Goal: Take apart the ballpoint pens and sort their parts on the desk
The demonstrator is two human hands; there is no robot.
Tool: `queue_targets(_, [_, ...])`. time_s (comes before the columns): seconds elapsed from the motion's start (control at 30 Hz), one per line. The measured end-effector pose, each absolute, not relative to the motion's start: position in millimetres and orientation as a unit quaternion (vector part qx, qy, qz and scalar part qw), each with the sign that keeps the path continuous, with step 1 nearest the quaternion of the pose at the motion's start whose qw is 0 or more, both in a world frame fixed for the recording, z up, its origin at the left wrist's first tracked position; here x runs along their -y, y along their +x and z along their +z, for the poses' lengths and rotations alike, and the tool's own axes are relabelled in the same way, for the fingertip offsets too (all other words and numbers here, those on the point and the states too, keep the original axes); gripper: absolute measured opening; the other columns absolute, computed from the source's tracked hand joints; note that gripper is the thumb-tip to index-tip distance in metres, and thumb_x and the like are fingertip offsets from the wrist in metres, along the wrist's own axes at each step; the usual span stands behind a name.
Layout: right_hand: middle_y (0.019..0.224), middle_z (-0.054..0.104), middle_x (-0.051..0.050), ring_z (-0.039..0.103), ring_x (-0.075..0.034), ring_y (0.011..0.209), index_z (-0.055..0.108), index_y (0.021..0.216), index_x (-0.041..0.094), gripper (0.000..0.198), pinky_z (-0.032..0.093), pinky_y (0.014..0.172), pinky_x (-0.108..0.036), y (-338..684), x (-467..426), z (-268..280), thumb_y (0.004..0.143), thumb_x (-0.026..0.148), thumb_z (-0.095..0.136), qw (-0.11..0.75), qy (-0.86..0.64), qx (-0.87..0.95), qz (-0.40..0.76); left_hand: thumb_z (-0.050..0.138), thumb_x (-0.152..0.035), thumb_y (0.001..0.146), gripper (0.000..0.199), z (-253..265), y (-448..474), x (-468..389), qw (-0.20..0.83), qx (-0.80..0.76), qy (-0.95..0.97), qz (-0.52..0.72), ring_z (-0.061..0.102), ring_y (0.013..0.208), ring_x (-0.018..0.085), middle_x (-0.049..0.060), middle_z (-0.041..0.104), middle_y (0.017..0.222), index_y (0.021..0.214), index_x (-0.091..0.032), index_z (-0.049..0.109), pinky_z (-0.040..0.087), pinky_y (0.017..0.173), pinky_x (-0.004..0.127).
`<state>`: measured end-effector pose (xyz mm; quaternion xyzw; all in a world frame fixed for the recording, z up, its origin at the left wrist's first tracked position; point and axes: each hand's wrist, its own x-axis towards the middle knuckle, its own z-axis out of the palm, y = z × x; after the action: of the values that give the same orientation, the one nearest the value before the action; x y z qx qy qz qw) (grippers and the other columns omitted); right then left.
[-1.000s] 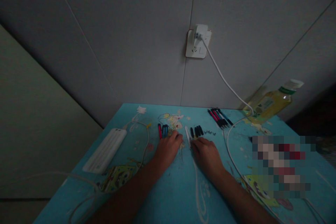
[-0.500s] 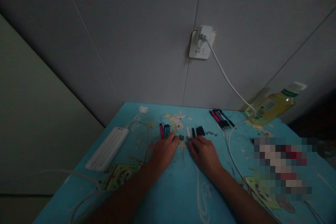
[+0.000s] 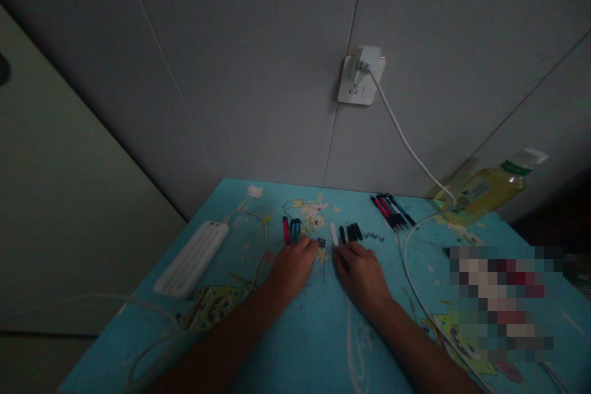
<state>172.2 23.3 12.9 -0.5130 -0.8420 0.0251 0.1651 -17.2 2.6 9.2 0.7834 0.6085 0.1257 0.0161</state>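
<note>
My left hand (image 3: 297, 261) rests on the table with bent fingers held together. Its fingertips are just below a row of red and blue pen barrels (image 3: 295, 231) and beside small dark pieces (image 3: 322, 242). My right hand (image 3: 362, 272) lies with curled fingers at the lower ends of thin white sticks (image 3: 333, 234), touching or nearly touching them. Black pen parts (image 3: 351, 232) lie just beyond its knuckles, with small springs (image 3: 373, 237) to their right. What either hand's fingertips pinch, if anything, is hidden.
Several pens (image 3: 391, 212) lie together near the wall. A white power strip (image 3: 191, 258) is at left, a tilted bottle of yellow liquid (image 3: 492, 191) at right. A white cable (image 3: 406, 141) runs from the wall socket (image 3: 355, 95) across the blue table. A blurred patch covers the right side.
The right hand's fingers have drawn closer together beside the white sticks. The left hand stays almost in place. The whole view has shifted slightly.
</note>
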Motion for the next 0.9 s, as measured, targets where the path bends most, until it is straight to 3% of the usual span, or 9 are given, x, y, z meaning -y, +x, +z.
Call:
queue_targets(0.5, [0.092, 0.066, -0.005, 0.061, -0.018, 0.083, 0.067, 0.108, 0.022, 0.023, 0.035, 0.078, -0.03, 162, -25, 15, 0.097, 0.027, 0.047, 0.164, -0.551, 0.818, -0.001, 0.039, -0.015, 0.096, 0.027, 12, -13, 0, 0.017, -0.602, 0.792, 0.105, 0.064, 0.081, 0.019, 0.005, 0.062, 0.102, 0.11, -0.023, 0.061, 0.052, 0.071, 0.03])
queue_targets(0.9, [0.092, 0.068, -0.008, 0.061, -0.021, 0.083, 0.067, 0.109, 0.02, 0.027, 0.037, 0.079, -0.034, 160, -23, 19, 0.099, 0.03, 0.044, 0.21, -0.535, 0.818, 0.018, 0.037, -0.013, 0.096, 0.041, 10, -13, 3, 0.049, -0.589, 0.783, 0.196, 0.063, 0.1, 0.02, 0.011, 0.062, 0.113, 0.135, -0.018, 0.048, 0.052, 0.09, 0.032])
